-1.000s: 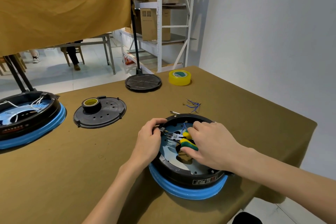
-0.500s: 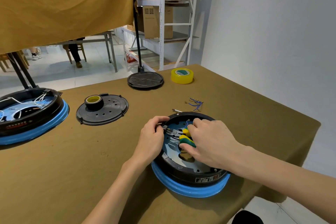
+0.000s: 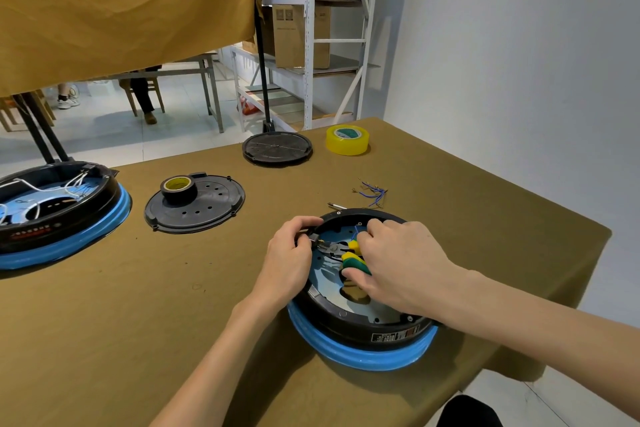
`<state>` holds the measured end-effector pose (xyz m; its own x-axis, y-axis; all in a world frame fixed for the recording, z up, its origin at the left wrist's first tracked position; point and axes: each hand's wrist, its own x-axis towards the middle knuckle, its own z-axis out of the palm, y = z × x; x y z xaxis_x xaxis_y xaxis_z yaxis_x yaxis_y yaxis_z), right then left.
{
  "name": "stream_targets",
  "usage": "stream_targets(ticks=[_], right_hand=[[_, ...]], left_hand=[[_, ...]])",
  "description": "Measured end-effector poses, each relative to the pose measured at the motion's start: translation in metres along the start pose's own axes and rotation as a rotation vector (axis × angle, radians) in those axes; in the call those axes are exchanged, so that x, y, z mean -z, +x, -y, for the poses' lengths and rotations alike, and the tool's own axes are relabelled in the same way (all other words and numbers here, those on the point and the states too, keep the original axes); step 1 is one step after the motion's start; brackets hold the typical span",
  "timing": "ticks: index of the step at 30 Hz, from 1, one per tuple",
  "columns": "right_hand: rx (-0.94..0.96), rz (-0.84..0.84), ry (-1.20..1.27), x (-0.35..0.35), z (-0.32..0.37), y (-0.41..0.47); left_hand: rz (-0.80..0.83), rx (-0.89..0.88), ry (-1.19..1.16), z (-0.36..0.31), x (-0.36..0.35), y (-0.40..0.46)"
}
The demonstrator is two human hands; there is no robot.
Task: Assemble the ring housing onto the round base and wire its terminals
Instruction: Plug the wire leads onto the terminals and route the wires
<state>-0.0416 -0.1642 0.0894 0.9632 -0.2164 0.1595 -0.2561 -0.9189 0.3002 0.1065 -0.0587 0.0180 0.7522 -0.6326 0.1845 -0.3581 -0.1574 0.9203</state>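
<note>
The right hand [image 3: 398,263] curls its fingers around the yellow-and-green handles of a pair of pliers [image 3: 341,251], whose metal nose points left across the inside of the ring housing [image 3: 363,321]. The left hand [image 3: 289,260] reaches over the housing's left rim, with thumb and fingertips pinching a small dark part right at the plier tips; what exactly that part is cannot be told, though it sits at the inner wall of the ring. The black ring housing lies on its blue round base [image 3: 363,354] at the near right of the bench [image 3: 104,322], which is covered in olive-brown cloth, and a thin blue wire [image 3: 356,232] shows inside the ring just above the plier handles. Just beyond the housing, a bundle of loose blue wire offcuts [image 3: 372,192] lies on the cloth, with a slim metal tool tip [image 3: 336,207] near the far rim. Further back stand a roll of yellow tape [image 3: 347,140] and a round black cover plate [image 3: 277,148]. To the left, a second black cover plate [image 3: 195,206] carries a roll of black tape [image 3: 179,189], and at the far left edge a second housing on a blue base [image 3: 59,215] holds white wires.
</note>
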Motion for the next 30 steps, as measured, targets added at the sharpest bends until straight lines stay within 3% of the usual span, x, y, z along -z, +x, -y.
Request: stream_targets(ticks=[30], right_hand=[[0.062,-0.046,0.029,0.008,0.001,0.013]], left_hand=[[-0.010,-0.014,0.008,0.003,-0.001,0.000]])
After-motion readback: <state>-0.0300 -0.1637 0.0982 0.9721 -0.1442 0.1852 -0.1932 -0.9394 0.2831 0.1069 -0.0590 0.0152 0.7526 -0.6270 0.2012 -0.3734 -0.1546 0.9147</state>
